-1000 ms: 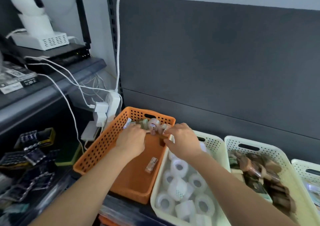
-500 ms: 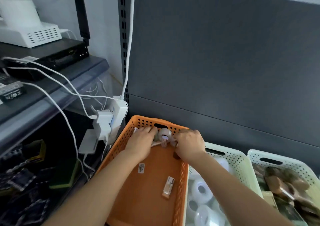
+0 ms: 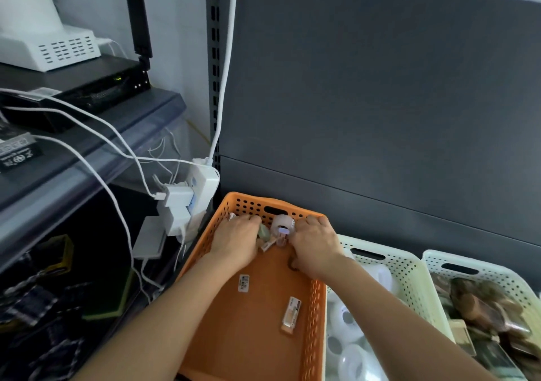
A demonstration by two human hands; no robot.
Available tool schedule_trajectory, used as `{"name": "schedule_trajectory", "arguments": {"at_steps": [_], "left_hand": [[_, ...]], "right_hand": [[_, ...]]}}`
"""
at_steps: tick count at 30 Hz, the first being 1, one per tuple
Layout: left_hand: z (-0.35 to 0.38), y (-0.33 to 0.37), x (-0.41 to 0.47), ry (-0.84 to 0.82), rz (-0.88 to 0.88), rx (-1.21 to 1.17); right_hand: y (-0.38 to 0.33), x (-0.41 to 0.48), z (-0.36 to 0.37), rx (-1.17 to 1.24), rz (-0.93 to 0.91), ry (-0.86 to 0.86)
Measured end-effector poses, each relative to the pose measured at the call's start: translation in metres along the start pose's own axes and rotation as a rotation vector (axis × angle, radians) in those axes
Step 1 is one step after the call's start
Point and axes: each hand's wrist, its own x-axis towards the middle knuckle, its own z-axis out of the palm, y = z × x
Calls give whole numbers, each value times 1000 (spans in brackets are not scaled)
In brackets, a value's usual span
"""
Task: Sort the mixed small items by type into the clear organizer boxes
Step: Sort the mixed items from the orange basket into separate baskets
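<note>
Both of my hands reach into the far end of an orange perforated basket [image 3: 317, 316]. My left hand [image 3: 237, 241] curls its fingers over a cluster of small items, among them a pale green piece [image 3: 264, 231]. My right hand [image 3: 314, 247] curls round the same pile from the right, and a dark brown bit [image 3: 292, 264] shows under its palm. A white tape roll [image 3: 281, 225] stands between the two hands. Nearer to me on the basket floor lie a beige stick-shaped item [image 3: 290, 313] and a small white label [image 3: 243, 283].
To the right stands a cream basket [image 3: 409, 281] with white tape rolls [image 3: 348, 351], then another cream basket [image 3: 497, 275] with brown packets [image 3: 480, 307]. A white power strip [image 3: 193, 202] with cables hangs to the left. A dark shelf panel rises behind.
The view has shifted closer to the orange basket. Both hands have stayed at its far end, gathered round the small items and the tape roll.
</note>
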Motion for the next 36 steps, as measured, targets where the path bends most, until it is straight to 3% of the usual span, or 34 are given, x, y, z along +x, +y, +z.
{"name": "schedule_trajectory", "arguments": {"at_steps": [3,10,21,26,31,36], "left_hand": [[-6,-1,-6,-14,-61,-139],[-28,22,-29,89,-156,-393],[-41,150,-79,230,-124,-605],[-24,234,-109,190,-61,-629],[-2,301,-127,71,13,-600],[19,339,-132,20,141,-315]], "right_hand": [[-1,-7,-5,234,-6,17],[1,-41,-12,857,114,338],[66,-158,6,1239,337,611],[110,-233,37,1183,411,596],[150,-296,63,913,453,500],[172,-328,88,706,486,380]]}}
